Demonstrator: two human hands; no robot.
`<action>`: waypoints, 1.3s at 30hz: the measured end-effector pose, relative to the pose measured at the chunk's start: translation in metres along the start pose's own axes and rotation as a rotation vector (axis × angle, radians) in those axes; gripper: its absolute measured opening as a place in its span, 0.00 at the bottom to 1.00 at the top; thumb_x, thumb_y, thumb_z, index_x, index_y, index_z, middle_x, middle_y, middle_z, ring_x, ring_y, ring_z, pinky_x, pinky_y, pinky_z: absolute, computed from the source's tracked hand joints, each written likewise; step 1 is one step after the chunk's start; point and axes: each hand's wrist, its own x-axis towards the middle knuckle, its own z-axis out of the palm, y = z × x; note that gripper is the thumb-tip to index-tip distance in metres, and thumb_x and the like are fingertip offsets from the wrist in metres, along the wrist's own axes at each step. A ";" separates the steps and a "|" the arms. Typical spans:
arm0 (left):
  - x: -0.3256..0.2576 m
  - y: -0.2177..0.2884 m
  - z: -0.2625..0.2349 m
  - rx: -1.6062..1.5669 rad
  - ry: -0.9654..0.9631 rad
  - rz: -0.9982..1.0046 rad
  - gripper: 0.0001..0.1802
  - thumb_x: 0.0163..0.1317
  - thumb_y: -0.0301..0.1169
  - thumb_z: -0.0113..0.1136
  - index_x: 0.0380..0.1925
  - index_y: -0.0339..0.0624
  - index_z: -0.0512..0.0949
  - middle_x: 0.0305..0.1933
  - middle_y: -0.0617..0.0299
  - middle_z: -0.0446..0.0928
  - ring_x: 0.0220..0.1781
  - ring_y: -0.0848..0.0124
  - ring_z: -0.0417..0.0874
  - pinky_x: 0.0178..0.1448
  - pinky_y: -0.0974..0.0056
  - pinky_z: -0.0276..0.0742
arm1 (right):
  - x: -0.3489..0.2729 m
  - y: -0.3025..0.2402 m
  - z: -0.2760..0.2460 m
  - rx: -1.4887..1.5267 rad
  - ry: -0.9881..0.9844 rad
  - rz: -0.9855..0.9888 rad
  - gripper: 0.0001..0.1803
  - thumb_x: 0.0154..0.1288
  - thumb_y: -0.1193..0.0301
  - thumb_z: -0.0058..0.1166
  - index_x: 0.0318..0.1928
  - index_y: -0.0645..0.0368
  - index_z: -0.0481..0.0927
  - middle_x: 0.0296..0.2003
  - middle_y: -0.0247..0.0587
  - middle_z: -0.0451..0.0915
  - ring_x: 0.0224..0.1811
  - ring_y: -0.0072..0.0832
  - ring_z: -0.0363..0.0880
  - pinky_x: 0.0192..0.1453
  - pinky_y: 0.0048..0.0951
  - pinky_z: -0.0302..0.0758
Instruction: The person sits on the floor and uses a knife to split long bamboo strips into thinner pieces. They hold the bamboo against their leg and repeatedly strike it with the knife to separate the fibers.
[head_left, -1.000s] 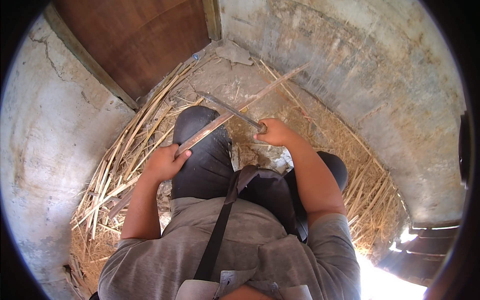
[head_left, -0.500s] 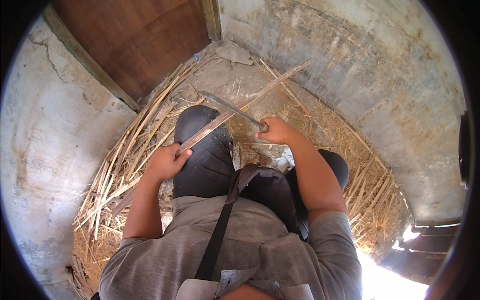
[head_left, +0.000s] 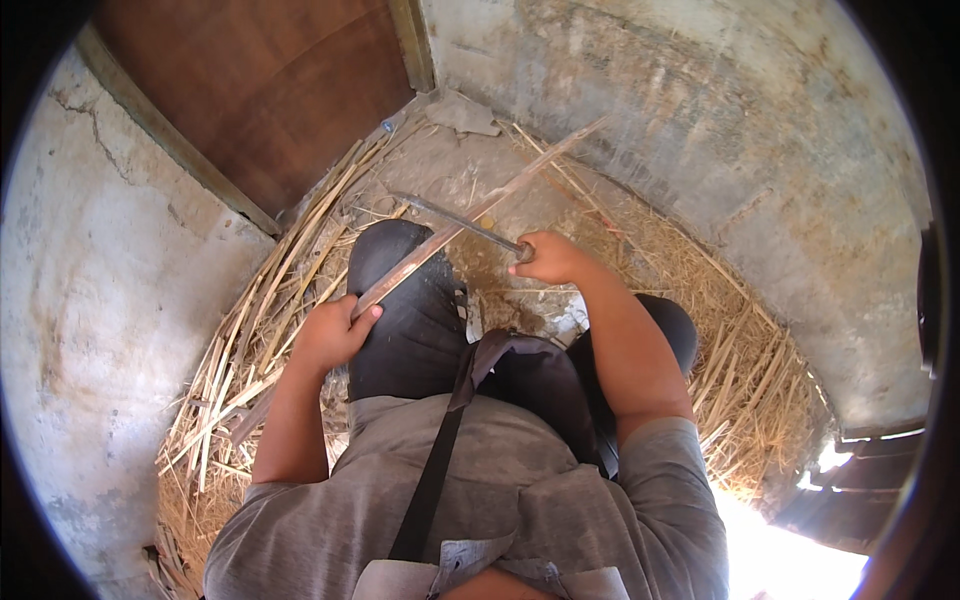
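A long brown wooden strip [head_left: 405, 266] slants across my left knee, its far end reaching up toward the right wall. My left hand [head_left: 333, 330] is closed around its near end, with the thumb along the top. In my right hand [head_left: 552, 258] is the handle of a long, narrow-bladed knife [head_left: 432, 208]. The dark blade crosses the strip near its middle, beyond the knee, pointing away to the left. It seems to touch the strip, though I cannot tell whether it cuts in.
Split strips [head_left: 262, 275] lie piled along the left wall, below a brown door [head_left: 260, 90]. Shavings and thin slats [head_left: 735, 375] cover the floor at right, against a stained wall [head_left: 740, 130]. A flat stone slab [head_left: 465, 115] sits in the far corner.
The view has shifted slightly. The knife blade still crosses the strip, a little lower and flatter in angle; both hands keep their holds.
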 end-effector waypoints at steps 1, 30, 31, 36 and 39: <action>-0.002 -0.003 0.004 0.003 0.020 0.006 0.28 0.70 0.55 0.59 0.31 0.36 0.78 0.28 0.40 0.80 0.35 0.40 0.83 0.42 0.47 0.77 | -0.003 -0.003 -0.006 0.018 -0.016 0.007 0.36 0.55 0.51 0.71 0.57 0.65 0.83 0.50 0.62 0.84 0.56 0.54 0.83 0.61 0.45 0.78; -0.005 -0.006 0.004 -0.028 0.025 -0.011 0.29 0.71 0.55 0.59 0.30 0.36 0.76 0.27 0.41 0.78 0.33 0.41 0.81 0.42 0.46 0.76 | 0.000 -0.029 -0.008 -0.094 -0.150 -0.050 0.38 0.58 0.50 0.69 0.61 0.66 0.80 0.54 0.61 0.83 0.59 0.54 0.81 0.64 0.45 0.76; -0.006 -0.005 0.005 -0.029 0.032 -0.015 0.29 0.71 0.55 0.59 0.30 0.36 0.76 0.27 0.41 0.78 0.34 0.41 0.81 0.42 0.46 0.76 | 0.000 -0.013 -0.010 -0.072 -0.114 -0.036 0.38 0.57 0.50 0.69 0.60 0.66 0.80 0.54 0.61 0.83 0.59 0.54 0.81 0.64 0.45 0.76; -0.002 -0.006 0.004 -0.022 0.021 0.011 0.29 0.71 0.55 0.58 0.31 0.35 0.76 0.28 0.41 0.79 0.35 0.41 0.82 0.42 0.45 0.76 | -0.004 0.036 -0.022 0.129 0.168 0.313 0.40 0.57 0.48 0.70 0.62 0.65 0.80 0.54 0.62 0.83 0.61 0.54 0.80 0.67 0.45 0.74; 0.001 -0.005 -0.002 -0.005 -0.024 0.008 0.31 0.72 0.57 0.56 0.32 0.35 0.77 0.29 0.40 0.80 0.36 0.39 0.83 0.44 0.43 0.77 | -0.006 0.026 -0.017 0.006 0.174 0.230 0.39 0.57 0.49 0.70 0.61 0.65 0.80 0.53 0.62 0.83 0.59 0.54 0.81 0.64 0.45 0.76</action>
